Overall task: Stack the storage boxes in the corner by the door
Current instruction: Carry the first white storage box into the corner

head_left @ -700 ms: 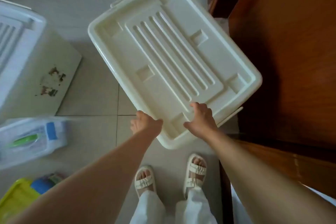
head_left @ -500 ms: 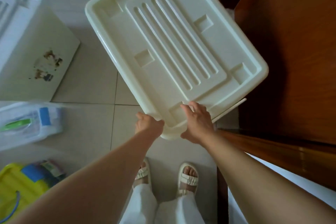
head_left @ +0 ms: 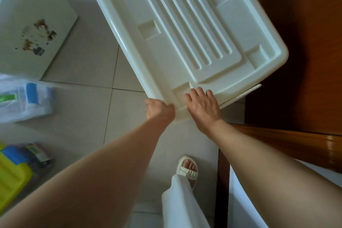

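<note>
Far left on my feed, a yellow lid [head_left: 11, 179] lies on the tiled floor [head_left: 88, 109] at the bottom edge, with a clear bag [head_left: 24, 98] holding something blue and green just above it. Higher up, a white box [head_left: 35, 22] with worn brownish marks on its face stands on the floor, well apart from the one I am handling. Moving in, my left hand [head_left: 159, 109] has its grip clenched on the near left edge of the cream storage box [head_left: 185, 29], fingers curled under the rim. The box itself fills the upper middle of the view, turned at an angle, its ribbed lid facing me, its far right corner close against the brown wooden door [head_left: 305, 52]. My right hand [head_left: 202, 107] lies on the lid's near end with straight, spread fingers, pressing rather than grasping. Below, one foot in a white sandal [head_left: 187, 170] stands on the floor beside the door frame [head_left: 223, 181]
</note>
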`<act>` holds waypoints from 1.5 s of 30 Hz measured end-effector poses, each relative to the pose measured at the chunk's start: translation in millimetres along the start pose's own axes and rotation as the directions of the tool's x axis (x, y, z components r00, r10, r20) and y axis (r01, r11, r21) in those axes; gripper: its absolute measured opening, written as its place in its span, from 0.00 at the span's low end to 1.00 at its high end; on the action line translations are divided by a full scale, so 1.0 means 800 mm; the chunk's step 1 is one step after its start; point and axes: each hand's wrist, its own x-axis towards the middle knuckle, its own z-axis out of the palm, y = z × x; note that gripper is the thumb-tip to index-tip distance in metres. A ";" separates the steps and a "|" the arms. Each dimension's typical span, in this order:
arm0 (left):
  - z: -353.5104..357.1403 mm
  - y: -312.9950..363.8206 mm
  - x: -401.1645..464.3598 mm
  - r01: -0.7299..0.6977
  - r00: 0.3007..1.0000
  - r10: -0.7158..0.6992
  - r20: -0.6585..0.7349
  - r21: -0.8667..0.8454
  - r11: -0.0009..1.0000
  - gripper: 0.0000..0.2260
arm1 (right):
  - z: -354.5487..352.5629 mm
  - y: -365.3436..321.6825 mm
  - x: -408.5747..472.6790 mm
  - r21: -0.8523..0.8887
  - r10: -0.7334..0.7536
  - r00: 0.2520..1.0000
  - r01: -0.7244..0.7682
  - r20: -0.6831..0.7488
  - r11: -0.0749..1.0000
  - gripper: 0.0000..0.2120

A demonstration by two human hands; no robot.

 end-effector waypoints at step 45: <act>-0.333 -0.062 0.136 -0.056 0.998 0.051 0.030 0.221 0.974 0.36 | -0.132 -0.218 0.140 0.265 0.080 0.989 -0.111 0.125 0.958 0.22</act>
